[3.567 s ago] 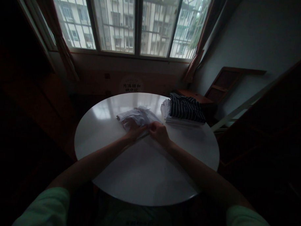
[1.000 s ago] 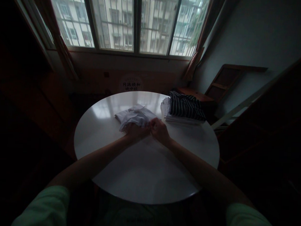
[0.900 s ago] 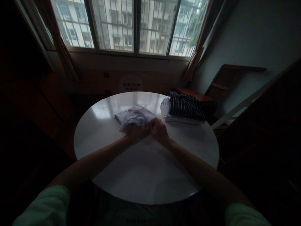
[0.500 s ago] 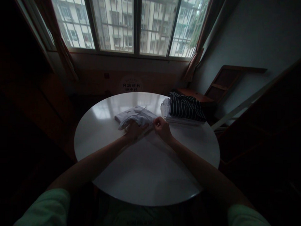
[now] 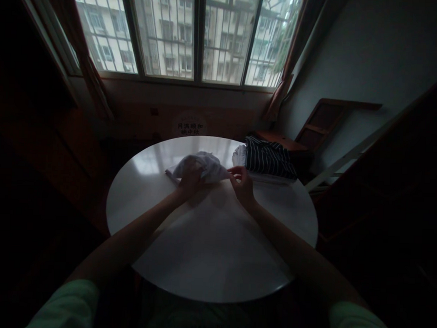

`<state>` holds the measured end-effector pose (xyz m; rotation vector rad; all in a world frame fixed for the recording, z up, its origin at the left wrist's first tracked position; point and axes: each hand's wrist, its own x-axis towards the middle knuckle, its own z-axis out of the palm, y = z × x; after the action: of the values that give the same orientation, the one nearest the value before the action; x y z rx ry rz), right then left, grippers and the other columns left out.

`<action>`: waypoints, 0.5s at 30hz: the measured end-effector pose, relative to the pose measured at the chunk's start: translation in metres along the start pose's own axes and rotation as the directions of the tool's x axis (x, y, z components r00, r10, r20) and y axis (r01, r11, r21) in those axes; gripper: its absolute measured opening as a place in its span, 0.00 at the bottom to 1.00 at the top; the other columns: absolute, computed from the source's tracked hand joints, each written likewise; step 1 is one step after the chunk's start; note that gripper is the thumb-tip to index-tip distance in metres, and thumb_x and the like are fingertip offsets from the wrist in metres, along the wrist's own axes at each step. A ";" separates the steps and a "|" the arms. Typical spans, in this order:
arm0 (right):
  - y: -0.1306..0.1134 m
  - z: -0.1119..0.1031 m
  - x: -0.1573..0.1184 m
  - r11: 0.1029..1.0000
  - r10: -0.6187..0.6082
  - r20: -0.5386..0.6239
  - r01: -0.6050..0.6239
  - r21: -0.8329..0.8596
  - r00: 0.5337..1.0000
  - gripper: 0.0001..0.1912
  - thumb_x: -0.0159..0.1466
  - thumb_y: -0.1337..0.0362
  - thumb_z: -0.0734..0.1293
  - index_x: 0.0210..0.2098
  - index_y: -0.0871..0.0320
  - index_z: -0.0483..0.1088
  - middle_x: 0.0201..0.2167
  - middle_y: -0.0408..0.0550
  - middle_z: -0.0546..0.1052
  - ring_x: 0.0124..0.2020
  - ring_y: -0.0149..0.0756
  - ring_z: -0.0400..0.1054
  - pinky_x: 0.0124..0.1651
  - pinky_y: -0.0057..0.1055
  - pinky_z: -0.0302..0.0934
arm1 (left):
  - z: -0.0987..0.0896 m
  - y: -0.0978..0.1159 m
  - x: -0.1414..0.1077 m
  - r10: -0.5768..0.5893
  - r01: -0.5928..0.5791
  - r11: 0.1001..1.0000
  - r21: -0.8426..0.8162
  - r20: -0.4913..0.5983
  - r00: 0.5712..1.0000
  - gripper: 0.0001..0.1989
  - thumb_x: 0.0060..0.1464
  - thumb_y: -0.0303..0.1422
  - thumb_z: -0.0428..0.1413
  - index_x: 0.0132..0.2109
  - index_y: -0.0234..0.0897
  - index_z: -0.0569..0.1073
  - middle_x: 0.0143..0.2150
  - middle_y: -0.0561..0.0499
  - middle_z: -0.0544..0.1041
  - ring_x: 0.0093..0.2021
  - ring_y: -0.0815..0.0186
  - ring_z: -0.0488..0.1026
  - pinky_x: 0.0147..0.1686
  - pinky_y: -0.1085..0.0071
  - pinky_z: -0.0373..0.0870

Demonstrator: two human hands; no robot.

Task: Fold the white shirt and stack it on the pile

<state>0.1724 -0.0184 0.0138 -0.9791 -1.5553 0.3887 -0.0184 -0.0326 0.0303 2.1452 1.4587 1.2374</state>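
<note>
A white garment (image 5: 213, 167) lies bunched up on the round white table (image 5: 215, 250), towards its far side. Its exact kind is hard to make out in the dim light. My left hand (image 5: 191, 178) is at the garment's left part, with the fingers bent into the cloth and partly hidden by it. At the right end, my right hand (image 5: 242, 185) pinches a corner of the garment between thumb and fingertips, pulling it to a point.
A pile of folded clothes, with a black striped garment (image 5: 269, 156) on top, sits at the table's far right. Beyond the table are a barred window (image 5: 165, 38) and curtains. A wooden piece of furniture (image 5: 277, 137) stands behind the pile.
The garment has gone from flatter to a rounded, puffed-up bunch. My left hand has turned upward and moved slightly left. My right hand has shifted a little to the right, still pinching the cloth.
</note>
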 end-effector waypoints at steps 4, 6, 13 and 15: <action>0.005 -0.004 0.007 0.997 0.058 -0.021 -0.057 0.052 0.998 0.13 0.54 0.57 0.65 0.36 0.58 0.64 0.36 0.51 0.71 0.38 0.36 0.66 0.39 0.35 0.61 | -0.025 -0.001 0.012 -0.094 0.060 0.990 -0.125 -0.295 0.951 0.12 0.53 0.32 0.47 0.43 0.36 0.69 0.45 0.44 0.73 0.50 0.58 0.67 0.52 0.63 0.60; 0.004 -0.005 0.011 0.992 0.074 0.062 -0.080 0.102 0.995 0.18 0.54 0.53 0.65 0.38 0.57 0.65 0.40 0.52 0.71 0.42 0.38 0.66 0.43 0.38 0.60 | -0.037 0.003 0.018 -0.171 0.080 0.970 -0.230 -0.407 0.897 0.13 0.54 0.33 0.47 0.45 0.37 0.69 0.46 0.46 0.73 0.51 0.60 0.67 0.52 0.65 0.61; -0.017 -0.007 0.025 0.957 0.008 0.167 -0.056 0.284 0.986 0.19 0.55 0.52 0.65 0.41 0.55 0.65 0.40 0.47 0.72 0.42 0.37 0.66 0.45 0.36 0.60 | -0.051 0.019 0.030 -0.284 0.116 0.892 -0.437 -0.343 0.895 0.11 0.52 0.36 0.52 0.42 0.41 0.71 0.40 0.52 0.74 0.45 0.63 0.69 0.45 0.70 0.66; -0.022 -0.009 0.027 0.962 0.045 0.099 -0.070 0.264 0.994 0.14 0.54 0.52 0.65 0.33 0.56 0.65 0.31 0.44 0.71 0.35 0.34 0.66 0.39 0.32 0.60 | -0.054 0.023 0.031 -0.266 0.109 0.903 -0.415 -0.343 0.901 0.09 0.51 0.37 0.52 0.38 0.40 0.72 0.36 0.53 0.74 0.42 0.64 0.70 0.41 0.70 0.67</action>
<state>0.1743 -0.0128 0.0493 -0.8059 -1.5118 0.6758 -0.0409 -0.0293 0.0923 1.5133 1.3749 1.7786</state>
